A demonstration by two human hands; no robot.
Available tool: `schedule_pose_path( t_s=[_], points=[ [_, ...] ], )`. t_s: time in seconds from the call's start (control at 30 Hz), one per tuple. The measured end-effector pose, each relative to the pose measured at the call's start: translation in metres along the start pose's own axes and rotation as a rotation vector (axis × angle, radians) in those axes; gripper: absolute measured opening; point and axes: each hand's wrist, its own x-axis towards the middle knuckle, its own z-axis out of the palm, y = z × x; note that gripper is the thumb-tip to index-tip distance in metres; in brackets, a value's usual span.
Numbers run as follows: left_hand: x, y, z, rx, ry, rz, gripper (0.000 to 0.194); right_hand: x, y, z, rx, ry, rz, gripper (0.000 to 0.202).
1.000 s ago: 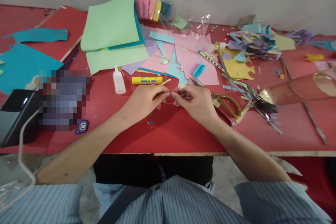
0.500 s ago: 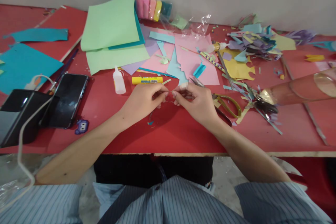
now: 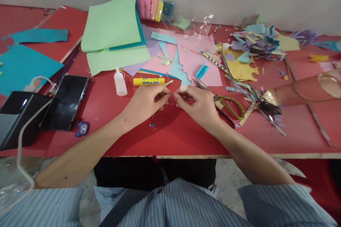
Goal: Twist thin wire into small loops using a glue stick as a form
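Both hands meet over the middle of the red table. My left hand (image 3: 149,100) is pinched on one side of a thin wire ring (image 3: 172,103), and my right hand (image 3: 197,103) pinches its other side, fingertips nearly touching. The ring's lower curve shows between them; its top is hidden by fingers. A yellow glue stick (image 3: 149,81) lies just behind my left hand, with a small white bottle (image 3: 120,83) left of it. Scissors with olive handles (image 3: 230,107) rest to the right of my right hand. A tiny blue scrap (image 3: 152,125) lies below my left fingers.
Green paper sheets (image 3: 112,25) and pink paper (image 3: 198,60) lie behind the hands. At left are a phone (image 3: 65,103), a white cable (image 3: 23,127) and a purple trinket (image 3: 82,128). Paper strips (image 3: 255,42) and a clear bottle (image 3: 301,90) are at right.
My right thumb and fingers have shifted slightly around the ring. My left hand is almost still.
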Motion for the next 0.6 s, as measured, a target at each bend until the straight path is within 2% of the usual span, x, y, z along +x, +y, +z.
schedule_pose_path(
  t_s=[0.13,0.23,0.3,0.43,0.53,0.6],
  points=[
    [0.002,-0.001,-0.005,0.064,0.018,-0.018,0.011,0.003,0.004,-0.002,-0.006,-0.032,0.003,0.015],
    [0.004,0.000,-0.010,0.036,0.082,-0.013,0.011,0.005,0.012,-0.001,-0.126,-0.058,-0.035,0.013],
    [0.004,0.001,-0.011,-0.008,0.118,0.001,0.012,0.007,0.017,0.002,-0.255,-0.103,-0.123,0.010],
    [0.004,0.001,-0.011,-0.041,0.138,0.032,0.013,0.009,0.019,0.011,-0.531,-0.195,-0.366,0.017],
    [0.004,0.000,-0.012,-0.078,0.177,0.021,0.011,0.010,0.010,0.016,-0.785,-0.209,-0.497,0.029],
    [0.004,-0.001,-0.012,-0.085,0.194,0.018,0.011,0.010,0.001,0.017,-0.910,-0.223,-0.524,0.033]
  ],
)
